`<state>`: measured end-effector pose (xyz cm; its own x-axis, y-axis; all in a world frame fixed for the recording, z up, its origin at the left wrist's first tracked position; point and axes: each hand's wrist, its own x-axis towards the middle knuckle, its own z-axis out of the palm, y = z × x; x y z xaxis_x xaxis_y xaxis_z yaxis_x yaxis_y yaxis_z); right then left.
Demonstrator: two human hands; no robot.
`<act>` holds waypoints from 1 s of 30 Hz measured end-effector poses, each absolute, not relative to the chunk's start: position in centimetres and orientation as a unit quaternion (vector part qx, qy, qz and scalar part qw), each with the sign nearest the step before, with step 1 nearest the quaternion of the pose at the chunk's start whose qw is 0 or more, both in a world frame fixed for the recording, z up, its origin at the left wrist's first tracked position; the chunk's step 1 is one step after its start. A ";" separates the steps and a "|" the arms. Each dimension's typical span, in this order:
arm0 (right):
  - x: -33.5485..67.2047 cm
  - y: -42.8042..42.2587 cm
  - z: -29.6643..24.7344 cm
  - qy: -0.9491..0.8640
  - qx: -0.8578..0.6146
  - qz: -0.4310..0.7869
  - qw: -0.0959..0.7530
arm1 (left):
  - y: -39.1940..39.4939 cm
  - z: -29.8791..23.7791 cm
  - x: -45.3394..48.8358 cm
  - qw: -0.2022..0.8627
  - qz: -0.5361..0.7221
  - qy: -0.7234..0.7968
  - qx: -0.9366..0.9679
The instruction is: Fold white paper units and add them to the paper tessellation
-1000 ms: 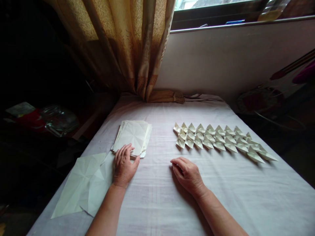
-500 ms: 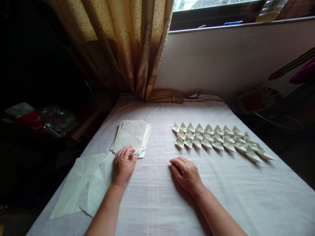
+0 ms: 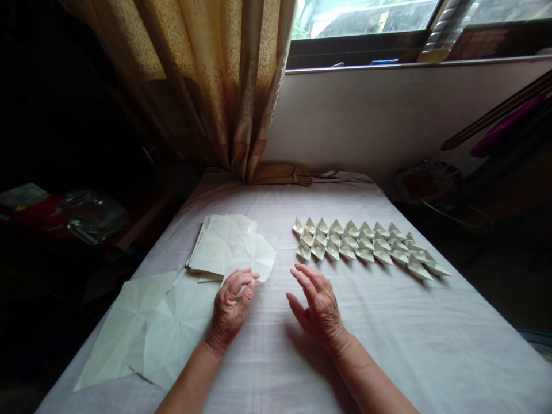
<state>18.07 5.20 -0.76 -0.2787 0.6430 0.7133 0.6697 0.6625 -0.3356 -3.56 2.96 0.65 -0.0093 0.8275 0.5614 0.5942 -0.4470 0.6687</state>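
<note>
My left hand (image 3: pixel 232 303) pinches the near corner of one creased cream paper square (image 3: pixel 253 257), pulled partly off a stack of like sheets (image 3: pixel 214 246) on the white cloth. To its right my right hand (image 3: pixel 317 302) hovers just above the cloth with fingers spread and nothing in it. Beyond that hand lie rows of several small folded paper pieces (image 3: pixel 366 246), pointed and overlapping.
Two larger creased sheets (image 3: pixel 146 329) lie at the near left edge of the table (image 3: pixel 388 333). A tan curtain (image 3: pixel 224 86) hangs at the back, under a window. Dark clutter sits left of the table and a fan-like object (image 3: pixel 426 181) at the right.
My left hand has drawn one sheet off the stack toward the right and holds its corner. My right hand has lifted and opened its fingers. The view has tilted up a little.
</note>
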 end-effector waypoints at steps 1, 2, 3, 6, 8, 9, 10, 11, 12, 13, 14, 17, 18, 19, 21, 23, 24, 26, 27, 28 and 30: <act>18.1 4.9 -0.5 -0.805 -0.407 -0.019 0.430 | 2.5 0.8 -2.8 0.158 0.487 0.501 0.697; 18.2 4.7 -0.3 -0.811 -0.401 -0.022 0.424 | 2.0 0.8 -2.2 0.195 0.482 0.487 0.702; 18.3 4.5 -0.1 -0.816 -0.398 -0.021 0.419 | 1.7 0.8 -1.6 0.230 0.474 0.474 0.706; 18.9 3.9 0.1 -0.841 -0.381 0.025 0.384 | 1.0 0.6 -0.2 0.313 0.445 0.463 0.700; 19.3 3.5 0.1 -0.860 -0.365 0.056 0.353 | 1.0 0.3 0.3 0.339 0.429 0.482 0.685; 19.5 3.4 0.0 -0.867 -0.361 0.063 0.338 | 1.0 0.2 0.5 0.344 0.425 0.492 0.678; 19.6 3.2 -0.1 -0.871 -0.362 0.063 0.325 | 1.1 0.0 0.6 0.347 0.422 0.501 0.672; 19.7 3.1 -0.2 -0.874 -0.367 0.060 0.314 | 1.2 -0.1 0.7 0.348 0.421 0.507 0.667; 19.7 2.9 -0.3 -0.875 -0.371 0.055 0.305 | 1.2 -0.3 0.7 0.348 0.421 0.510 0.664; 19.6 2.8 -0.3 -0.877 -0.373 0.052 0.299 | 1.3 -0.3 0.8 0.349 0.421 0.513 0.662; 19.6 2.7 -0.4 -0.877 -0.374 0.050 0.297 | 1.3 -0.4 0.7 0.348 0.421 0.515 0.661; 19.3 2.6 -0.4 -0.877 -0.374 0.055 0.295 | 1.2 -0.2 0.6 0.343 0.422 0.519 0.659; 19.2 2.5 -0.4 -0.877 -0.375 0.059 0.295 | 1.1 -0.1 0.6 0.343 0.421 0.518 0.661; 19.2 2.5 -0.4 -0.876 -0.375 0.062 0.296 | 1.1 0.0 0.6 0.343 0.419 0.518 0.662; 19.1 2.4 -0.4 -0.875 -0.374 0.071 0.300 | 1.0 0.4 0.5 0.348 0.412 0.519 0.664; 19.1 2.4 -0.5 -0.872 -0.374 0.087 0.304 | 1.0 0.6 0.4 0.354 0.404 0.523 0.661; 19.2 2.5 -0.6 -0.870 -0.375 0.098 0.306 | 1.0 0.7 0.4 0.358 0.403 0.525 0.659; 19.5 2.6 -0.9 -0.863 -0.381 0.114 0.311 | 1.1 0.8 0.2 0.366 0.404 0.526 0.653; 19.7 2.6 -1.0 -0.859 -0.385 0.118 0.315 | 1.2 0.8 0.1 0.369 0.405 0.525 0.651; 19.8 2.7 -1.0 -0.856 -0.389 0.119 0.319 | 1.2 0.7 -0.1 0.371 0.407 0.525 0.649; 20.1 2.8 -1.1 -0.854 -0.391 0.116 0.324 | 1.2 0.6 -0.3 0.374 0.405 0.528 0.646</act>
<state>20.11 2.80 -1.10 -0.4842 0.7431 0.4619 0.5927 0.6669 -0.4517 -0.34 1.24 0.57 0.1139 0.9852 0.1284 0.3794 -0.1626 0.9108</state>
